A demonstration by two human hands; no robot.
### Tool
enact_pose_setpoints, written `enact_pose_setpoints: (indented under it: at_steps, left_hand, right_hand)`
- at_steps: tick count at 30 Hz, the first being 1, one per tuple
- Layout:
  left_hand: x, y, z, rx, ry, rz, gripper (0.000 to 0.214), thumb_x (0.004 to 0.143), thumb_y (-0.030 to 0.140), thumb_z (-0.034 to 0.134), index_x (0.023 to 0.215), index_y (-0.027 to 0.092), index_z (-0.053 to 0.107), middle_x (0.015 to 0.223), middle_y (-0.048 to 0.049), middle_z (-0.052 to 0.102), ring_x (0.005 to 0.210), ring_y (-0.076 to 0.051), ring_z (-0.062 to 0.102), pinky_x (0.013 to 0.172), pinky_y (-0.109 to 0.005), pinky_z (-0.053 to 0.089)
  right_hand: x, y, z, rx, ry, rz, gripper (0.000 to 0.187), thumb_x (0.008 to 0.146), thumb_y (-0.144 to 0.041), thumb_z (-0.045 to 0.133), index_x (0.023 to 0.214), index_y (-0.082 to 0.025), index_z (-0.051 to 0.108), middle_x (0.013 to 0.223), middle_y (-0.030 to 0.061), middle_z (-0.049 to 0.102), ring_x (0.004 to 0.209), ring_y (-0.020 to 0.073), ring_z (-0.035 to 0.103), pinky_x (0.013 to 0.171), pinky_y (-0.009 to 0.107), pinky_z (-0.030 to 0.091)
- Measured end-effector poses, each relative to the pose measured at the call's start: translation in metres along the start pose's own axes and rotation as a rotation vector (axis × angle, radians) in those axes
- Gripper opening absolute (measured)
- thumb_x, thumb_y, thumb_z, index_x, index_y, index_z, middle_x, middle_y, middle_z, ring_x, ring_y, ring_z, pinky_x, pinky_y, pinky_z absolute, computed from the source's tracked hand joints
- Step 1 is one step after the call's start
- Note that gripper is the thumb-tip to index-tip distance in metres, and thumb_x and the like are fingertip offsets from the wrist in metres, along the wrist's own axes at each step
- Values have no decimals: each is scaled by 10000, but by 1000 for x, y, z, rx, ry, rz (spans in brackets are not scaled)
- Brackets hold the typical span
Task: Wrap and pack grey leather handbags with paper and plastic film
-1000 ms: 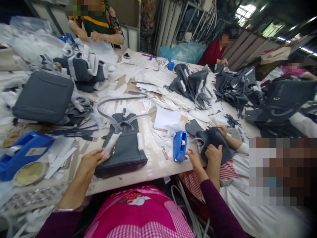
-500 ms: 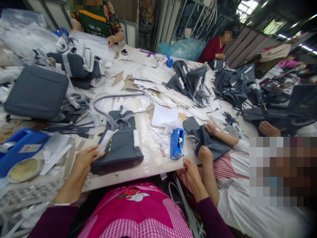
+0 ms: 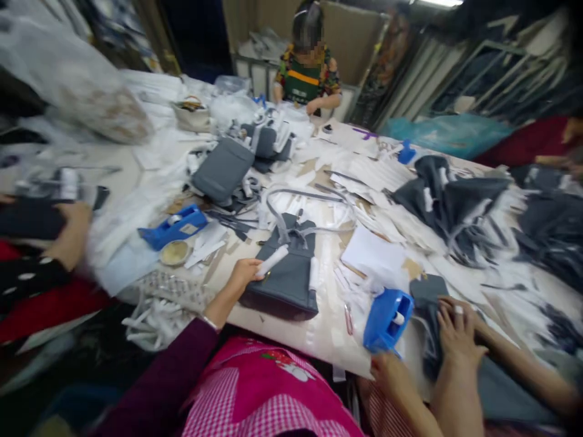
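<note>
A dark blue-grey backpack (image 3: 291, 282) lies on the table in front of me, its grey strap looped above it. My left hand (image 3: 246, 271) is closed at the bag's left side, with fingers on a white foam wrap (image 3: 273, 261) that covers a narrow part of the bag. Another white wrap (image 3: 314, 273) runs along the right side. My right hand (image 3: 385, 367) is closed at the near end of a blue tape dispenser (image 3: 389, 318). Blur and the angle hide what its fingers hold.
At right a co-worker's hand (image 3: 460, 331) lies on a dark bag piece. Another blue dispenser (image 3: 175, 226) and a dish of yellow stuff (image 3: 175, 252) stand at left. Finished-looking bags (image 3: 223, 170) lie farther back. A co-worker (image 3: 307, 73) stands across the table.
The view has turned left, bringing another worker in at far left. My left hand stays on the bag's wrap. My right hand stays by the dispenser. The co-worker's nearer hand now lies flatter.
</note>
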State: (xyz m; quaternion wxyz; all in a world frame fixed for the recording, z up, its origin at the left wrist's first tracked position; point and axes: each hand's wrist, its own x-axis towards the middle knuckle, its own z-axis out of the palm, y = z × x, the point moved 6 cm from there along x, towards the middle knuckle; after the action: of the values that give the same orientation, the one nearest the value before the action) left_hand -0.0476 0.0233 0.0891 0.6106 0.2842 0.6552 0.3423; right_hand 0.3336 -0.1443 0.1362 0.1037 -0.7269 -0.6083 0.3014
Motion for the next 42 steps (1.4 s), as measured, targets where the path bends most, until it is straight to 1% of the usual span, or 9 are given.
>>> enact_pose_setpoints:
  at_steps: [2,7,9,12,18,28,33,38,42]
  left_hand:
    - [8,-6,-3,5,12,-4,135,631,43,642,746,81,703,660,-47,680,603,-147,646,552,-233,561]
    - [15,-17,-3,27,-37,1,163,644,40,607,742,101,721,655,-31,676,587,-131,625,524,-198,525]
    - [18,-21,-2,30,-50,-1,157,648,40,596,727,101,718,643,-32,670,565,-134,616,514,-213,524]
    - [25,-26,-1,23,-46,-4,151,652,42,589,723,103,708,660,-38,677,572,-144,622,512,-228,529]
    - [33,-39,-2,-15,-44,-1,103,634,73,633,712,103,693,612,-11,656,527,-137,621,494,-199,507]
    - [18,-25,-4,-42,-206,27,252,566,93,657,812,81,712,652,-16,678,540,-131,613,512,-203,503]
    - [10,-17,-3,50,-135,125,286,585,121,658,863,83,711,684,-23,680,532,-128,602,505,-216,502]
    - [6,-20,-3,72,-78,147,188,636,153,634,815,106,672,727,-22,665,621,-140,628,548,-224,516]
    - [-3,-15,-4,180,-59,249,138,661,154,626,797,144,645,722,2,637,637,-122,605,603,-214,497]
  right_hand:
    - [36,-60,-4,-238,-159,-252,235,800,-212,590,568,-182,615,620,68,578,685,200,524,673,335,436]
    - [115,-235,22,-719,-532,-925,144,811,-173,561,724,-194,674,767,68,657,865,204,529,778,333,312]
    - [142,-283,47,-772,-632,-1079,111,794,-177,588,769,-202,694,790,57,669,903,202,524,800,327,285]
    - [168,-320,91,-887,-792,-1211,102,767,-180,624,801,-212,715,832,47,692,900,203,537,811,329,270]
    - [178,-350,136,-1091,-801,-1351,197,854,-181,516,835,-154,709,878,112,699,909,224,559,820,355,262]
    - [177,-355,136,-1073,-819,-1429,212,852,-200,497,833,-164,706,819,108,694,880,222,538,817,371,220]
    - [182,-353,136,-1017,-837,-1403,215,833,-211,510,822,-144,715,791,125,688,863,226,541,837,383,228]
    - [211,-343,142,-860,-1037,-1160,126,771,-180,578,845,-150,676,809,60,677,801,187,546,848,360,284]
    - [231,-327,158,-548,-1380,-785,321,608,-62,662,913,-131,587,800,-3,625,757,150,533,725,267,375]
